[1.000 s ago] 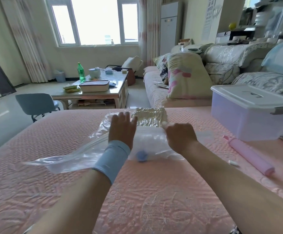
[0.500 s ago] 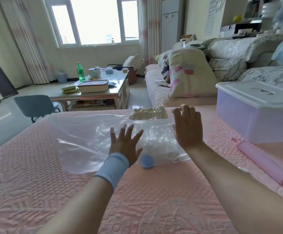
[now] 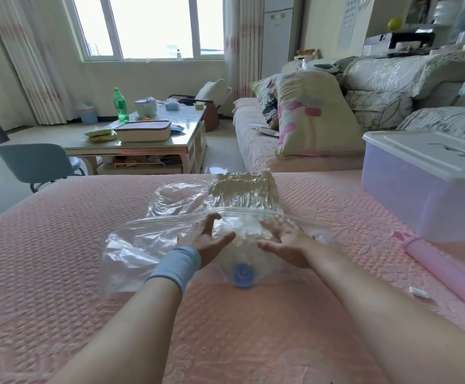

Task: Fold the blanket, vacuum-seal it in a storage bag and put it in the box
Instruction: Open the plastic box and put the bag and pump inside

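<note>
Because the storage bag (image 3: 142, 245) is clear and heavily creased, its outline is hard to follow: the loose left part is seen as glare and wrinkles only, and its zip strip is traced as a pale line running across the middle. Inside it, the blanket (image 3: 242, 189) is made out as a pale, crumpled block close to the far edge of the bed (image 3: 59, 286), midway between the left and right edges. The left hand (image 3: 206, 242), with a blue-grey wristband (image 3: 177, 266) behind it, and the right hand (image 3: 286, 242) are laid on the bag with fingers spread and straight; nothing is gripped by either. Whether the left fingertips lie over or under a fold of plastic cannot be told. A round blue valve (image 3: 243, 273) is seen blurred at the bag's near end, between the two wrists. At the bed's right edge the box (image 3: 419, 200) is cut off by the frame, its white lid (image 3: 419, 153) is on, and nothing can be read through its frosted wall. Just beside it a pink pump (image 3: 442, 267) is also cut off by the frame's right side, with a small white piece (image 3: 419, 293) near it. The bed is covered in pink quilted cloth. Beyond its far edge a low worktop (image 3: 142, 145) bearing a green bottle (image 3: 121, 106), a grey chair (image 3: 37, 164), a sofa (image 3: 253, 139) with a flowered pillow (image 3: 309, 117), and a bright window (image 3: 148, 23) are seen.
</note>
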Motion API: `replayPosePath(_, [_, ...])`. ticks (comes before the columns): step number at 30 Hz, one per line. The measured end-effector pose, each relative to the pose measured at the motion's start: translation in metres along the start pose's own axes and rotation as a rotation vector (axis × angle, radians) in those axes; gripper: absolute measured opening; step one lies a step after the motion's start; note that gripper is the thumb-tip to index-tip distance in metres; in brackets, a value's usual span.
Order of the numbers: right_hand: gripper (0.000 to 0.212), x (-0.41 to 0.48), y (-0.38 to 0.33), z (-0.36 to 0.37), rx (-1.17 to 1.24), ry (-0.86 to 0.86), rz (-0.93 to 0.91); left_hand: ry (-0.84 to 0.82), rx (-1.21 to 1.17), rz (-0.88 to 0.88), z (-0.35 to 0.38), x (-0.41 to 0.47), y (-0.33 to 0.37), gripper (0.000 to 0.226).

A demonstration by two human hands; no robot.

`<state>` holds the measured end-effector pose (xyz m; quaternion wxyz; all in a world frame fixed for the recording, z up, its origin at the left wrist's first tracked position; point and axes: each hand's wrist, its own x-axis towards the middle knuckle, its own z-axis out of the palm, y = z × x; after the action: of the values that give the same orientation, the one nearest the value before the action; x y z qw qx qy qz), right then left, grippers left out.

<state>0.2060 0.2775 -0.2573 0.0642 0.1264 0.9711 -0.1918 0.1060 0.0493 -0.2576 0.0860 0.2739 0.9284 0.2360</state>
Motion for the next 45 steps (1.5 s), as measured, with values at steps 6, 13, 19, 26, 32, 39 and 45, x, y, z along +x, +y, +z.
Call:
replayPosePath(6, [0.081, 0.010, -0.011, -0.004, -0.205, 0.069, 0.011, -0.087, 0.093, -0.018, -0.001, 0.021, -0.010, 0.063])
replayPosePath(13, [0.068, -0.011, -0.071, 0.014, -0.516, 0.375, -0.403, 0.043, 0.288, -0.087, -0.005, 0.022, 0.004, 0.053])
replayPosePath(19, [0.091, -0.013, -0.077, 0.012, -0.587, 0.214, -0.244, 0.274, 0.384, 0.125, -0.045, -0.022, -0.009, 0.040])
replayPosePath(26, [0.111, -0.024, -0.113, 0.036, -0.566, 0.244, -0.370, 0.103, 0.687, 0.117, -0.074, -0.098, -0.060, 0.075])
replayPosePath(32, [0.105, -0.017, -0.130, 0.046, -0.604, 0.146, -0.207, -0.105, 0.726, -0.018, -0.068, -0.105, -0.080, 0.112])
replayPosePath(39, [0.067, -0.022, -0.118, 0.024, -0.655, 0.243, -0.292, -0.031, 0.611, 0.045, -0.078, -0.101, -0.070, 0.083])
replayPosePath(45, [0.068, -0.042, -0.098, 0.006, -0.711, 0.208, -0.404, -0.481, 0.700, -0.073, -0.069, -0.102, -0.054, 0.091])
